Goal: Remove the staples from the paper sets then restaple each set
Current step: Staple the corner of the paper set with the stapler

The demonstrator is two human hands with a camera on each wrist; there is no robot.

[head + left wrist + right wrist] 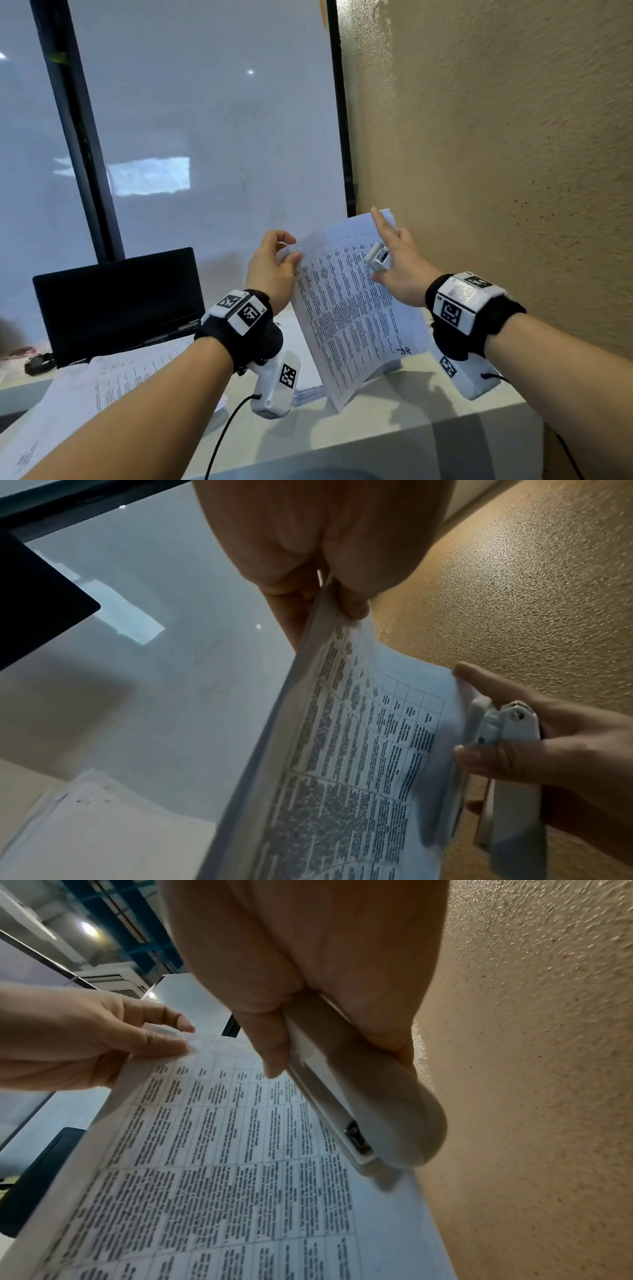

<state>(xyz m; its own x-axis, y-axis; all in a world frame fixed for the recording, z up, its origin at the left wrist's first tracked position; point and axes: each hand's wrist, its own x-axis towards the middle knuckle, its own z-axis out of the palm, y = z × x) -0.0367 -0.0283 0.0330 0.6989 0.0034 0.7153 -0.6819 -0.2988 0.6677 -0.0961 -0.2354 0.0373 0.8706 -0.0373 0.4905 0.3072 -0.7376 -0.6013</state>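
A printed paper set [349, 308] with a table of text stands tilted above the desk. My left hand [274, 263] pinches its upper left corner [178, 1045] between thumb and fingers. My right hand [394, 260] grips a white stapler [376, 257] against the set's right edge, with the index finger stretched up along the paper. The stapler [363, 1115] lies along that edge in the right wrist view, and its hinge end [507, 734] shows in the left wrist view. The paper set [359, 750] curves between both hands.
More printed sheets [113, 380] lie on the white desk [376, 421] at the left, and another stack [308, 394] sits under the held set. A dark laptop [116, 305] stands open at the back left. A textured tan wall [496, 154] is close on the right, frosted glass [205, 137] ahead.
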